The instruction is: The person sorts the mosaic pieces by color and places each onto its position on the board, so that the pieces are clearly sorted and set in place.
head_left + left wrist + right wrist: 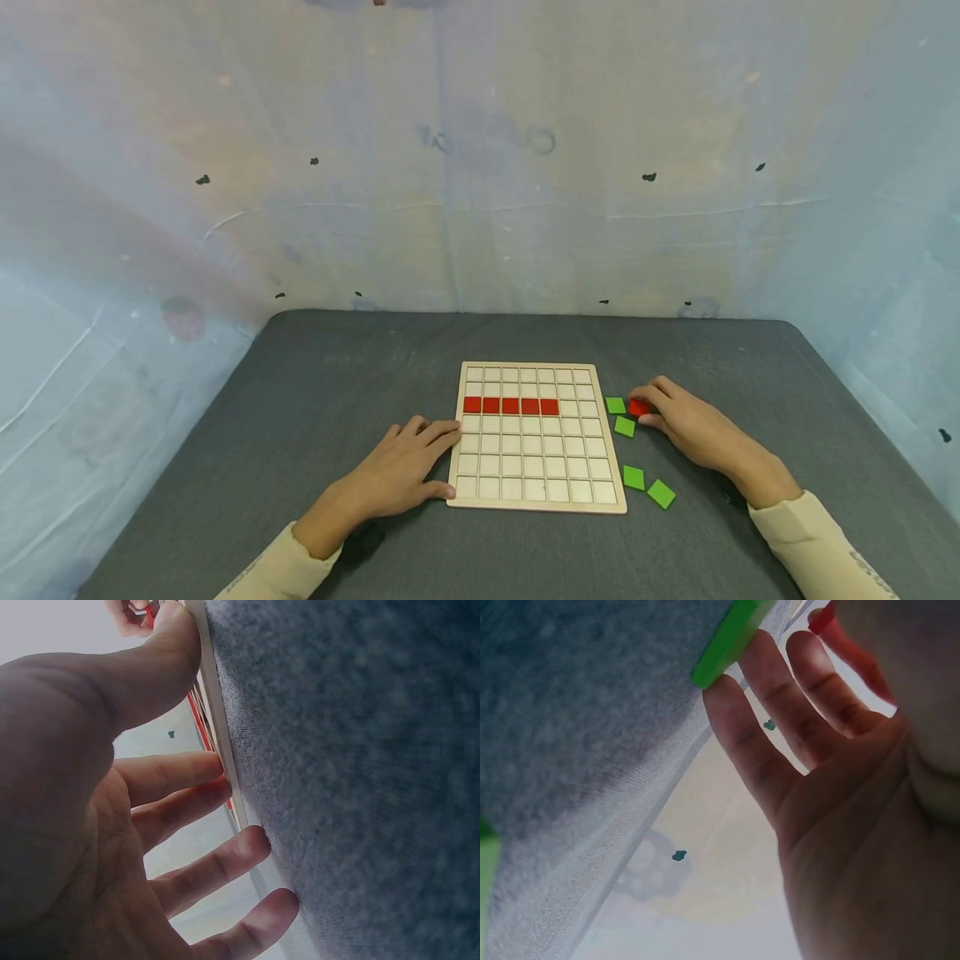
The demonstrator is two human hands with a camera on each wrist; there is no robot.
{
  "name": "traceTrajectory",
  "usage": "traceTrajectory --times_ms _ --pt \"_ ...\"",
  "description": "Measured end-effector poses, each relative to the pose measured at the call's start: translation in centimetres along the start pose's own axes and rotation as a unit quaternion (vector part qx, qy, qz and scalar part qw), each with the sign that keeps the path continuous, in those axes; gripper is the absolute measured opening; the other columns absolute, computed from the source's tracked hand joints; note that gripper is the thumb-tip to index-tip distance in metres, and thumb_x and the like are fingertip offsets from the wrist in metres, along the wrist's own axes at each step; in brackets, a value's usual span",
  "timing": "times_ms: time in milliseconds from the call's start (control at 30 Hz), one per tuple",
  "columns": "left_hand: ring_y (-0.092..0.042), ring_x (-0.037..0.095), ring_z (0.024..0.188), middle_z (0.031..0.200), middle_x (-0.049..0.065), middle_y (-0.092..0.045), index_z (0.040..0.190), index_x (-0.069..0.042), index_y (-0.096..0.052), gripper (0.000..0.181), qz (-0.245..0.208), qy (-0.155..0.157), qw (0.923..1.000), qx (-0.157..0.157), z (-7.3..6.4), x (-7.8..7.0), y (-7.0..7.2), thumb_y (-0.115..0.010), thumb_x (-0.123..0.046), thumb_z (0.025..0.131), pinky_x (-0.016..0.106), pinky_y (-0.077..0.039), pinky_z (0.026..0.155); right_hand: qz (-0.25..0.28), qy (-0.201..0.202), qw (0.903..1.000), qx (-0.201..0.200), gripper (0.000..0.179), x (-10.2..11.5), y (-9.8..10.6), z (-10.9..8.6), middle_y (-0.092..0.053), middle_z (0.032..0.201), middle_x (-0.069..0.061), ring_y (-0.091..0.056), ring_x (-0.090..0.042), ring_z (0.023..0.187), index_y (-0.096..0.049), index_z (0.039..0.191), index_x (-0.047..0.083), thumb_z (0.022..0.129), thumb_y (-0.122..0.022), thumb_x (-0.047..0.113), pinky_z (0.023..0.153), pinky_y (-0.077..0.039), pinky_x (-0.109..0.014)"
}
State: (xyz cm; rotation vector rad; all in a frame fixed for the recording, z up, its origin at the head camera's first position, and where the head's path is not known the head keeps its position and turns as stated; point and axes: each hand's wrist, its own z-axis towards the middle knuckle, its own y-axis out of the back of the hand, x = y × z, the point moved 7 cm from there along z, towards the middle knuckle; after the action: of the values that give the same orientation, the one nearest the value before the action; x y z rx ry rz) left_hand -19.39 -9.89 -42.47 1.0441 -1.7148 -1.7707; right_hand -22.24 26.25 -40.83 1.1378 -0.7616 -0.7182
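Observation:
A pale wooden grid board lies on the table, a run of several red tiles filling the left part of its third row from the far side. My left hand rests at the board's left edge with fingers spread; thumb and fingertips touch the frame, as the left wrist view also shows. Right of the board, my right hand pinches a red square tile between thumb and index finger. That red tile shows only partly in the right wrist view, where a green tile appears by the other fingertips.
Two green tiles, one nearer the far side and one just below it, lie between the board and my right hand. Two more, a green tile and another green tile, lie nearer me. A sheet hangs behind the dark grey table.

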Motion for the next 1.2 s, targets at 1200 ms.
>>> traceTrajectory --times_ms 1200 --pt "-0.044 0.027 0.129 0.156 -0.002 -0.041 0.152 -0.018 -0.043 0.078 -0.007 0.002 1.0 0.002 -0.08 -0.04 0.07 -0.067 -0.054 0.088 0.054 -0.04 0.097 -0.002 0.012 0.9999 -0.01 0.032 0.4 0.24 0.09 -0.059 0.111 0.004 -0.06 -0.007 0.09 -0.064 0.126 0.017 0.095 -0.068 0.014 0.074 -0.053 -0.032"
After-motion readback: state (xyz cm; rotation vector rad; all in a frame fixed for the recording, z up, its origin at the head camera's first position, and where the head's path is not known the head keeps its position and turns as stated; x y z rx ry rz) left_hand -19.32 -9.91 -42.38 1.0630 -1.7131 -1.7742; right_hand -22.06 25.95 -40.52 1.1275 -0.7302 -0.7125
